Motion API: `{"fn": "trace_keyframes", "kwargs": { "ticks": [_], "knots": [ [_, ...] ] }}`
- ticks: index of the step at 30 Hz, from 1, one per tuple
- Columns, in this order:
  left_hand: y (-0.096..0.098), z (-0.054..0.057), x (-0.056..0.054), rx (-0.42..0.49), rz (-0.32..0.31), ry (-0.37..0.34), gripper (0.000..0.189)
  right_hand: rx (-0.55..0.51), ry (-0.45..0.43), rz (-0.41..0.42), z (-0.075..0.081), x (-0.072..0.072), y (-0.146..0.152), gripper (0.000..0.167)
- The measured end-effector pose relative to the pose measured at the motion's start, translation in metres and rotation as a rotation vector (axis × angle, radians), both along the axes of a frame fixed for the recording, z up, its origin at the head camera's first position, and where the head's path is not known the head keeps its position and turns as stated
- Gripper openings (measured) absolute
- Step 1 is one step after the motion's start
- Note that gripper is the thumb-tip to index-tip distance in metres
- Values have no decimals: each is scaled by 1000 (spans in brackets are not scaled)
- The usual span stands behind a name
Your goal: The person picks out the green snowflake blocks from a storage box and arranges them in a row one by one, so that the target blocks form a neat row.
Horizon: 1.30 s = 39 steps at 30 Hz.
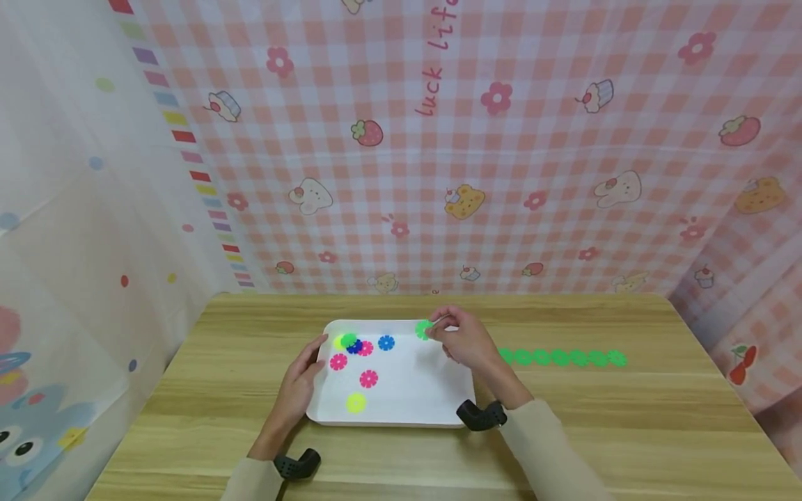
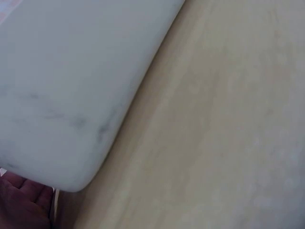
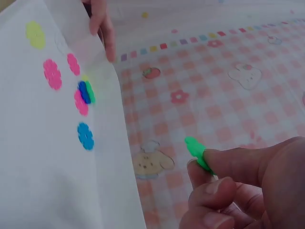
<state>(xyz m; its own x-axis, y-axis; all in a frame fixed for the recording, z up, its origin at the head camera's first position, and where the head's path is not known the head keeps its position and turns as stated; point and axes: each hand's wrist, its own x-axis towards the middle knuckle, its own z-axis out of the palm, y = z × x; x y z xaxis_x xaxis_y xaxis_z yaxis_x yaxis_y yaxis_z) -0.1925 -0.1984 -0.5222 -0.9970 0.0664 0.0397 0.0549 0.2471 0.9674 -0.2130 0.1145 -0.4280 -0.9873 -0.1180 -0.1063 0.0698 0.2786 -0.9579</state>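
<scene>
My right hand point(image 1: 462, 339) pinches a green snowflake disc point(image 1: 423, 330) between thumb and fingertips. It is above the far right part of the white tray point(image 1: 413, 396); in the right wrist view the disc point(image 3: 196, 151) appears edge-on. At the tray's left side, my left hand point(image 1: 302, 379) grips the rim, thumb over the edge. Inside the tray lie a yellow disc point(image 1: 356, 403), a pink disc point(image 1: 368, 378), another pink disc point(image 1: 338, 362) and a light blue disc point(image 1: 386, 342). A small cluster with a green disc point(image 1: 349, 339) and a dark blue disc point(image 1: 354, 347) overlaps near the far left corner.
A row of several green discs point(image 1: 560, 358) lies on the wooden table point(image 1: 626, 424), right of the tray and partly hidden by my right forearm. A checked pink curtain point(image 1: 401, 174) hangs behind the table. Each wrist wears a black camera mount point(image 1: 298, 464).
</scene>
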Motion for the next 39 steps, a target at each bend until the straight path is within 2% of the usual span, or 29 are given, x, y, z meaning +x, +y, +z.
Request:
{"fn": "trace_keyframes", "kwargs": {
  "ticks": [8, 12, 20, 23, 29, 33, 37, 39],
  "knots": [
    [-1, -1, -1, 4, 4, 0, 47, 20, 32, -43, -1, 2, 49, 20],
    [-2, -1, -1, -2, 9, -2, 46, 28, 43, -96, -5, 6, 73, 21],
    [-2, -1, 0, 3, 13, -2, 46, 3, 48, -137, -8, 20, 123, 27],
    [-1, -1, 0, 5, 13, -9, 46, 30, 50, -151, -10, 27, 148, 30],
    [0, -1, 0, 4, 5, -15, 46, 174, 75, -229, -21, 40, 195, 35],
    [0, -2, -1, 0, 9, -11, 46, 235, 76, -278, -30, 46, 224, 36],
    [-1, -1, -1, 0, 11, -8, 47, 216, 43, -300, -38, 50, 251, 30],
    [-1, -1, -1, 0, 12, -8, 47, 172, 28, -312, -43, 51, 262, 23]
  ]
}}
